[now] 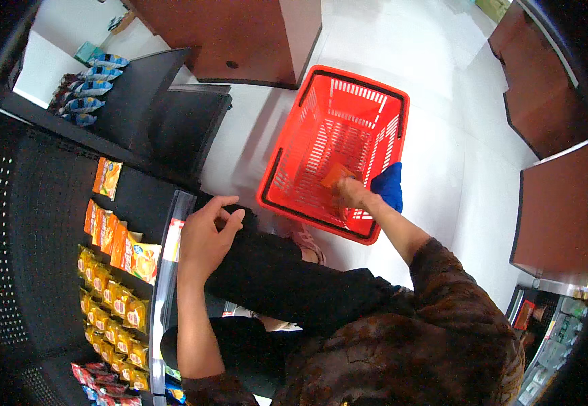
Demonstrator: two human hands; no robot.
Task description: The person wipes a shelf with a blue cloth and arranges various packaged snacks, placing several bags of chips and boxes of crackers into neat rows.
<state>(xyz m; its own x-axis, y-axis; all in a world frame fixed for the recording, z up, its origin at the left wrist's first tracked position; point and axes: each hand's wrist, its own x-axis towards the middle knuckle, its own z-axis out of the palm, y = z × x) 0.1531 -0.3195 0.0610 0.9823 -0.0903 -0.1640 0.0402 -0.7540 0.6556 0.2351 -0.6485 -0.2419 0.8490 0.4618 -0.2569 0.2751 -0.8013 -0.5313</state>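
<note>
A red plastic shopping basket [319,226] stands on the pale floor in front of me. My right hand [351,193] reaches down inside it, blurred, at an orange packet [338,175] near the basket's bottom; whether the fingers grip the packet cannot be told. Blue cloth [389,187] shows at the basket's right side, beside my right wrist. My left hand [212,231] hovers by the front edge of the black shelf, its fingers curled loosely apart with nothing in them. Left of it, orange snack packets [136,256] stand on the shelf in a short row, with one more packet [107,177] farther back.
Yellow-wrapped snacks [116,325] fill rows on the black shelf [45,228], with red packets [106,383] below them. Blue-and-white packets [91,89] lie on a shelf at the upper left. Brown cabinets [233,35] stand beyond the basket, and others [553,218] at the right.
</note>
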